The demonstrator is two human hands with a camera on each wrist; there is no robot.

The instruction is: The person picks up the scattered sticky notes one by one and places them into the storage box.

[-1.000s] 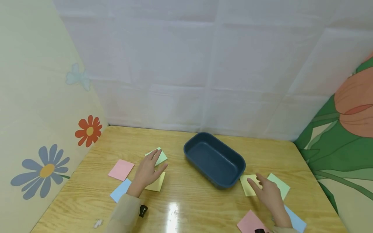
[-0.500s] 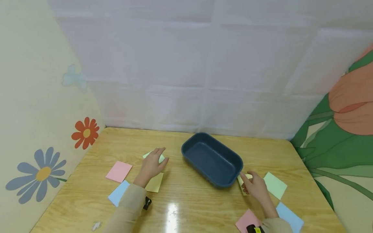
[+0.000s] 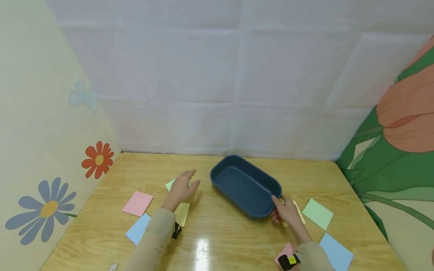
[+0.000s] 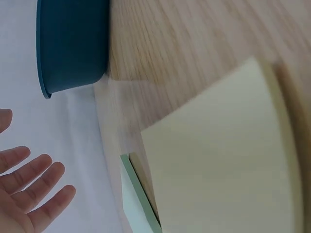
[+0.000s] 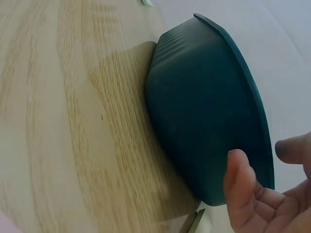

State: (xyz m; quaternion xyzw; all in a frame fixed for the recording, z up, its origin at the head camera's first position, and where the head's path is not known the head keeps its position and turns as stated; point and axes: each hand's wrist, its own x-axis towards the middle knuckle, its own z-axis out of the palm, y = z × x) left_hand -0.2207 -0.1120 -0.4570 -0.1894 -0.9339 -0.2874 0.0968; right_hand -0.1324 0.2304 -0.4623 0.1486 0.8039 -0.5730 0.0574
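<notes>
A dark blue rectangular basin (image 3: 244, 188) stands on the wooden table, its long side slanting. My right hand (image 3: 289, 211) is at the near right corner, thumb over the rim and fingers curled against the outer wall (image 5: 194, 92). My left hand (image 3: 181, 189), fingers spread and holding nothing, hovers left of the basin. It partly covers a light green sticky-note pad (image 3: 170, 184); a yellow pad (image 3: 183, 213) lies by its wrist. Another yellow pad (image 3: 299, 212) is partly hidden behind my right hand.
On the left lie a pink pad (image 3: 138, 203) and a blue pad (image 3: 138, 229); on the right, a green pad (image 3: 317, 213), a blue pad (image 3: 336, 251) and a pink pad (image 3: 286, 250) partly covered by my wrist strap. A white cloth (image 3: 190, 82) hangs behind the table.
My right hand has moved left from over the yellow pad to the basin's corner, fingers curling at its rim. My left hand has shifted slightly right. The basin stays about where it was.
</notes>
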